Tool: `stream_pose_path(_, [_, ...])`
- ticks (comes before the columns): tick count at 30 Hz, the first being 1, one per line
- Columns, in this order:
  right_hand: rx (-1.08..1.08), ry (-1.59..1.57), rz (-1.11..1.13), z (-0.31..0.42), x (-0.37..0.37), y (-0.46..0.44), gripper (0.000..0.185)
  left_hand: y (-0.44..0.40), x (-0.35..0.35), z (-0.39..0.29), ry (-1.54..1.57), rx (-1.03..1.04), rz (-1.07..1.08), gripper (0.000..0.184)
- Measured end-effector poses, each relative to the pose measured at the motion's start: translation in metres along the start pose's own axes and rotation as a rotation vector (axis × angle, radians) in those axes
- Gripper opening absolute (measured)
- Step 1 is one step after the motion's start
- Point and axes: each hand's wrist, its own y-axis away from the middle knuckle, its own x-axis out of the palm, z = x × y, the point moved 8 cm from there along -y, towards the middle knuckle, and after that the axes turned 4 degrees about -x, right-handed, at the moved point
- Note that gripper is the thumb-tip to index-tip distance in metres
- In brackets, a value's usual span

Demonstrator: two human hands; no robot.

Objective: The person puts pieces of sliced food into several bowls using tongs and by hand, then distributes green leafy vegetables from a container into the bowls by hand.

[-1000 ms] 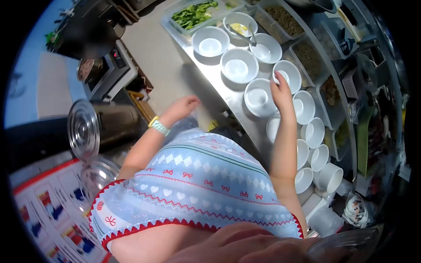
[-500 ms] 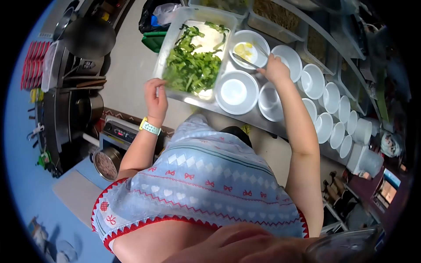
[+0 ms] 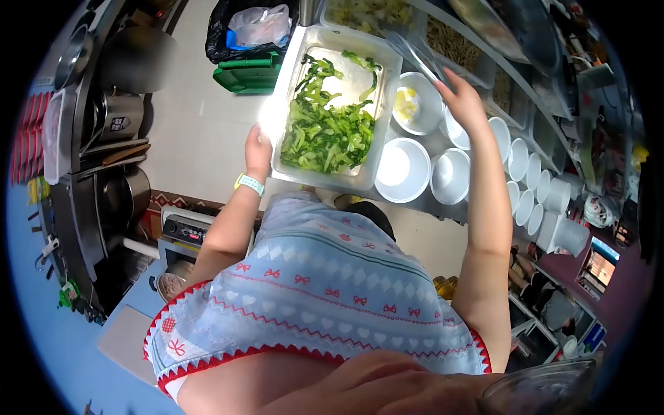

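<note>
My right hand (image 3: 462, 100) is closed around metal tongs (image 3: 417, 58), whose tips reach to the edge of a container of pale yellow-green chopped food (image 3: 370, 15). Below the tongs stands a white bowl (image 3: 432, 104) with yellow pieces (image 3: 406, 104) in it. My left hand (image 3: 258, 151), with a watch at the wrist, is at the left edge of a clear rectangular container (image 3: 389, 90). Bright glare hides its fingertips, so contact with the rim is unclear. Chopped leafy greens (image 3: 328, 135) lie inside that container.
More white bowls (image 3: 401, 169) line the metal counter toward the right. Containers of shredded food (image 3: 453, 40) stand behind them. A black-lined bin (image 3: 220, 31) with a green lid (image 3: 249, 75) is on the floor at upper left. Pots (image 3: 124, 114) occupy the left side.
My right hand has lifted the tongs from the bowl with yellow pieces toward the back container. My left hand stays by the greens container. The view has shifted.
</note>
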Motion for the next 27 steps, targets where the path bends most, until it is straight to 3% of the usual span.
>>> stream_pose_path(2, [0.019, 0.243, 0.011, 0.015, 0.013, -0.048, 0.065, 0.006, 0.016, -0.008, -0.363, -0.124, 0.131, 0.035])
stream_pose_path(5, [0.077, 0.441, 0.123, 0.044, 0.032, -0.110, 0.057, 0.009, 0.018, -0.023, -0.511, -0.011, 0.027, 0.039])
stream_pose_path(7, [0.094, 0.580, 0.383, 0.046, 0.059, -0.138, 0.056, 0.013, 0.017, -0.024, -0.552, -0.039, 0.040, 0.040])
stream_pose_path(10, [0.032, 0.652, 0.450, 0.043, 0.075, -0.162, 0.064, 0.019, 0.016, -0.036, -0.573, -0.048, 0.028, 0.039])
stream_pose_path(13, [0.049, 0.666, 0.611, 0.029, 0.076, -0.183, 0.067, 0.022, 0.023, -0.035, -0.588, -0.064, 0.015, 0.038])
stream_pose_path(21, [-0.067, 0.590, 0.468, 0.033, 0.086, -0.207, 0.060, 0.023, 0.031, -0.042, -0.579, -0.041, 0.000, 0.036])
stream_pose_path(27, [-0.090, 0.280, 0.504, 0.005, 0.103, -0.212, 0.062, 0.027, 0.035, -0.046, -0.587, -0.030, -0.009, 0.034])
